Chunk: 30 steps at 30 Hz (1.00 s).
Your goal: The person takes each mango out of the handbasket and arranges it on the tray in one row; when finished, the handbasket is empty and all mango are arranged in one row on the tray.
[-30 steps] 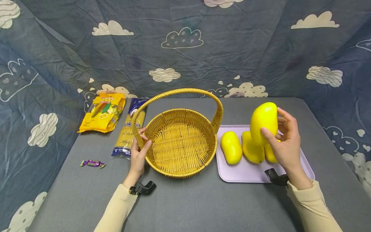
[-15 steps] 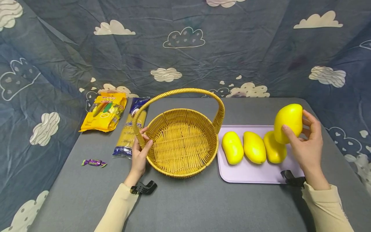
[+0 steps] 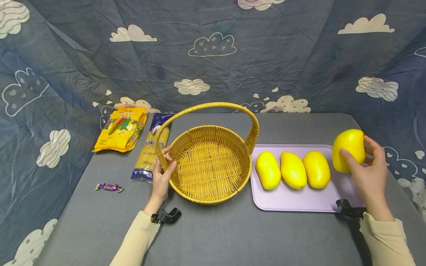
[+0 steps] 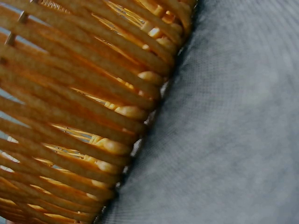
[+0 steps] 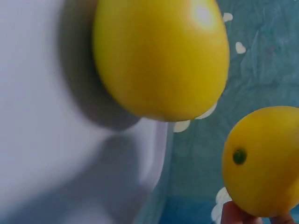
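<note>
In the head view, my left hand [image 3: 162, 181] grips the left side of a round wicker basket [image 3: 246, 181] by its rim at the foot of the arched handle. No object lies inside the basket; its woven side [image 4: 84, 93] fills much of the left wrist view. My right hand [image 3: 371, 177] holds a yellow mango [image 3: 348, 150] between thumb and fingers, over the right end of a lilac tray [image 3: 293, 203]. Three more mangoes lie side by side on that tray, the nearest one [image 3: 317, 169] just left of the held fruit. A dark stem spot marks the held mango [image 5: 266, 163] in the right wrist view.
Left of the basket lie a blue-ended pack of spaghetti [image 3: 146, 155] and a yellow bag of sweets [image 3: 119, 129]. A purple wrapped candy [image 3: 110, 187] sits nearer the left edge of the grey table [image 3: 213, 236]. Cloud-print cloth hangs behind.
The right hand has carried its mango rightward along the tray and lowered it, uncovering the mangoes behind. The left hand and the basket stay where they were.
</note>
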Motion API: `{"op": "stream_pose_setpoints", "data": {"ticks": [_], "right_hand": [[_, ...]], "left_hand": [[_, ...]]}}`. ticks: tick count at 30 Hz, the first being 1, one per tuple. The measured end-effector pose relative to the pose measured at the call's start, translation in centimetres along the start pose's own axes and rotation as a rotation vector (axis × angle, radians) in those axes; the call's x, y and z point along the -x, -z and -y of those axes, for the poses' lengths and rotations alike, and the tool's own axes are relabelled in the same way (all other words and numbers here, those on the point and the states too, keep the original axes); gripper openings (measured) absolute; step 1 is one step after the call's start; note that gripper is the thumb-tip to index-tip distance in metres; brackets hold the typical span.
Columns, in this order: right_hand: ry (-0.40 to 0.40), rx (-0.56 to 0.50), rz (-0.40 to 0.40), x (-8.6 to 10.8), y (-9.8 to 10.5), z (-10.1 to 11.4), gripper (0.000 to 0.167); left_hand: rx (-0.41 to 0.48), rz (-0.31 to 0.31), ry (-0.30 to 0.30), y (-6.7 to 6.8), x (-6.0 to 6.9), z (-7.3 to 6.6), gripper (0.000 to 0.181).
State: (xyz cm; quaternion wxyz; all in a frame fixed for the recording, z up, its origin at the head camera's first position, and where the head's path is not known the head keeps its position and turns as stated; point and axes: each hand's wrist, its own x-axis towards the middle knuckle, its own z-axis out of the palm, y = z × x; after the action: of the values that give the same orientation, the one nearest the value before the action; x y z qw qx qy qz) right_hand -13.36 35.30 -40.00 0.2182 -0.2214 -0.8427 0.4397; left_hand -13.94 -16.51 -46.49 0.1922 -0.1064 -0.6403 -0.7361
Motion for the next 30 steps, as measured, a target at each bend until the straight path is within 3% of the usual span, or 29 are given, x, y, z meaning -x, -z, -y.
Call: {"op": "stream_pose_setpoints", "data": {"ticks": [7,15,30], "right_hand": [[-0.098,0.082,0.097,-0.3,0.3,-1.3,0.069],[-0.116,0.170,0.230,-0.2,0.6,-2.2,0.077],[-0.136,0.223,0.337,-0.5,0.8,-3.1,0.082]], "left_hand": [[-0.004,0.000,0.004,0.1,0.1,0.0,0.019],[0.001,0.001,0.010,0.0,0.1,0.0,0.020],[0.002,0.000,0.005,0.1,0.0,0.1,0.022]]}}
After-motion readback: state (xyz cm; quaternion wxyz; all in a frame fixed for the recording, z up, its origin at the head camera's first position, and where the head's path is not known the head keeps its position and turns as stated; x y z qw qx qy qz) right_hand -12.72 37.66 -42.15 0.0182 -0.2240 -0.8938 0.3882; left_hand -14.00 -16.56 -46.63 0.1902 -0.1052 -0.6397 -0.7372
